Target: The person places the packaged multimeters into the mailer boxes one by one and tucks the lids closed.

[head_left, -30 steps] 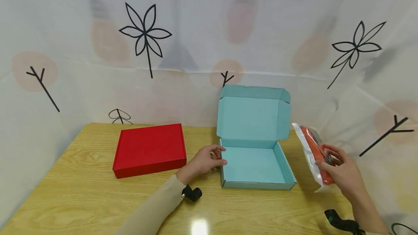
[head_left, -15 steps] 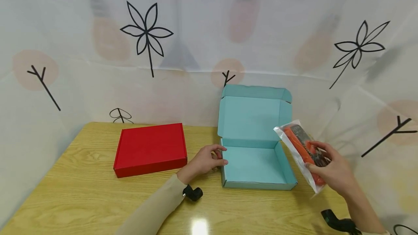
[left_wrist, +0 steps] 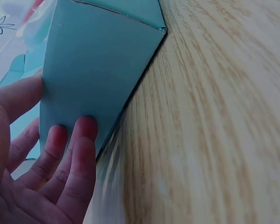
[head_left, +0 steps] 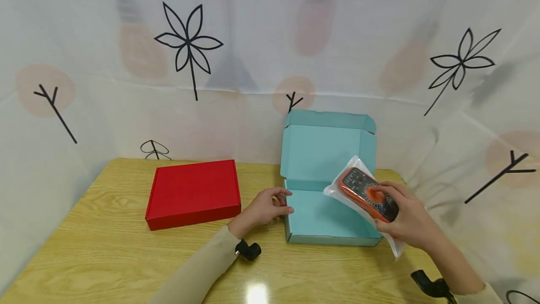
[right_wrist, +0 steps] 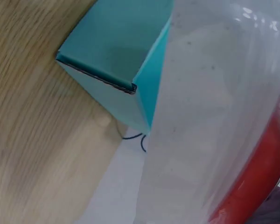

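Observation:
A light-blue cardboard box (head_left: 333, 239) stands on the table with its lid raised at the back. My left hand (head_left: 266, 208) is at its left side wall (left_wrist: 88, 60). In the left wrist view, several fingers touch the wall's outer face while the thumb and another finger reach over its rim. My right hand (head_left: 407, 215) grips an orange and black multimeter (head_left: 358, 189) in a clear plastic bag (head_left: 335, 191), tilted over the right part of the box. Up close in the right wrist view, the bag hides much of the box.
A closed red box (head_left: 194, 193) lies on the wooden table (head_left: 105, 257) to the left of the left hand. Behind the table hangs a white cloth (head_left: 253, 22) with printed leaves, right at the back edge.
My right hand has carried the bagged multimeter leftward, from beside the blue box to over it, turning its dial face more toward the head camera. The left hand has stayed put.

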The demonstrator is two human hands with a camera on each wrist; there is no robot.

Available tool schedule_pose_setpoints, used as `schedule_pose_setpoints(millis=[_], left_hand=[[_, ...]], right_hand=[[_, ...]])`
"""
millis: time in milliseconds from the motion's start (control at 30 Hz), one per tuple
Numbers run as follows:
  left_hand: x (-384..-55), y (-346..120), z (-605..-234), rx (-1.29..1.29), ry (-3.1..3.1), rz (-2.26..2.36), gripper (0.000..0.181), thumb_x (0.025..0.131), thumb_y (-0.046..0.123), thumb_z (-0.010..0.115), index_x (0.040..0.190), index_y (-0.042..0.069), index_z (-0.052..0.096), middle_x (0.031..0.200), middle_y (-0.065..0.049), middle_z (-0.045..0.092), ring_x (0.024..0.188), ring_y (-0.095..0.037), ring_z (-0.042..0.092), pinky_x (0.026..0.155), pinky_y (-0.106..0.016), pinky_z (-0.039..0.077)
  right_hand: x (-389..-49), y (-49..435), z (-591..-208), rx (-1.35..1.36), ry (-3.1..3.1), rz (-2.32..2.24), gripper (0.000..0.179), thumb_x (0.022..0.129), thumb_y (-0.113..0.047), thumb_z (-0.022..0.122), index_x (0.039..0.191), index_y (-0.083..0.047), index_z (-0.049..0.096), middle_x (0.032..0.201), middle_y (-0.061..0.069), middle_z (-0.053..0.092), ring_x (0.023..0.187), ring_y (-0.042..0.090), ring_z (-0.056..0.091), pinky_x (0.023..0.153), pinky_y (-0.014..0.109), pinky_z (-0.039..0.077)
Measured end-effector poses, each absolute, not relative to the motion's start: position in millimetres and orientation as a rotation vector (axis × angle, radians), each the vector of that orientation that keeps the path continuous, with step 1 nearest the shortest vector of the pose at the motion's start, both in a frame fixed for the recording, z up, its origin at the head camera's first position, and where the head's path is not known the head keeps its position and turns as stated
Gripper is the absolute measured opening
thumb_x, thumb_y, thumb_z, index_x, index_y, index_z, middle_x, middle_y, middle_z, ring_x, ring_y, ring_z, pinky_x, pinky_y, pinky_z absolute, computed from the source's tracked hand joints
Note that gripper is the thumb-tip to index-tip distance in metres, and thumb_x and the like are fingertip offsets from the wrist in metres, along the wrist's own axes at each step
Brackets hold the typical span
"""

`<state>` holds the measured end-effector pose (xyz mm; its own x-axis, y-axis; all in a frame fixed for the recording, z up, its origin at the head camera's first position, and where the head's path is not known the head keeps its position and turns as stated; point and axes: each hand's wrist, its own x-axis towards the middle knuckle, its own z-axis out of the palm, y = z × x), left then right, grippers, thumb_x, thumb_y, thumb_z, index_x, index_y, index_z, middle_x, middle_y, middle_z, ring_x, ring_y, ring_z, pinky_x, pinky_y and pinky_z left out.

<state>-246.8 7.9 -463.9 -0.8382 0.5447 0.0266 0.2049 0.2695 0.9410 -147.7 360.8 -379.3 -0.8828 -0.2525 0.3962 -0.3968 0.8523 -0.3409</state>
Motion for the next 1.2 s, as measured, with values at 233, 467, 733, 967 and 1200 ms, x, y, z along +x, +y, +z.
schedule_pose_setpoints(millis=[233,467,733,967,1200], left_hand=[[-247,9,-465,0.681,2.248,1.593,0.042,0.088,0.021,0.079,0.125,0.011,0.064,0.095,-0.004,0.059,0.074,-0.021,0.062,0.064,-0.036,0.056],[-247,8,-464,0.683,2.269,1.577,0.042,0.088,0.022,0.079,0.125,0.011,0.064,0.095,-0.004,0.059,0.074,-0.02,0.061,0.064,-0.034,0.055],[-248,9,-463,0.676,2.288,1.55,0.045,0.088,0.025,0.079,0.127,0.01,0.063,0.095,-0.002,0.059,0.073,-0.017,0.061,0.063,-0.028,0.054],[-248,9,-463,0.673,2.293,1.543,0.046,0.088,0.024,0.078,0.129,0.009,0.062,0.096,-0.002,0.059,0.075,-0.017,0.06,0.062,-0.027,0.054],[-246,9,-461,0.653,2.286,1.549,0.046,0.088,0.023,0.078,0.129,0.009,0.062,0.095,-0.002,0.059,0.073,-0.018,0.06,0.062,-0.03,0.055]], right_hand=[[-157,353,-383,0.678,-2.743,0.444,0.068,0.061,-0.006,0.086,0.124,-0.01,0.062,0.132,0.015,0.051,0.105,0.032,0.052,0.066,0.035,0.053],[-167,343,-380,0.795,-2.829,0.345,0.066,0.064,-0.012,0.085,0.125,-0.016,0.063,0.134,0.017,0.052,0.115,0.041,0.051,0.077,0.05,0.052],[-182,331,-381,0.95,-2.879,0.235,0.058,0.068,-0.021,0.086,0.122,-0.017,0.065,0.13,0.014,0.056,0.113,0.036,0.054,0.08,0.049,0.053],[-192,318,-379,1.075,-2.952,0.25,0.064,0.064,-0.015,0.084,0.125,-0.019,0.063,0.13,0.013,0.054,0.107,0.032,0.056,0.075,0.046,0.052],[-203,308,-382,1.198,-3.076,0.302,0.064,0.068,-0.013,0.079,0.128,-0.021,0.06,0.128,0.004,0.053,0.104,0.022,0.054,0.075,0.04,0.05]])
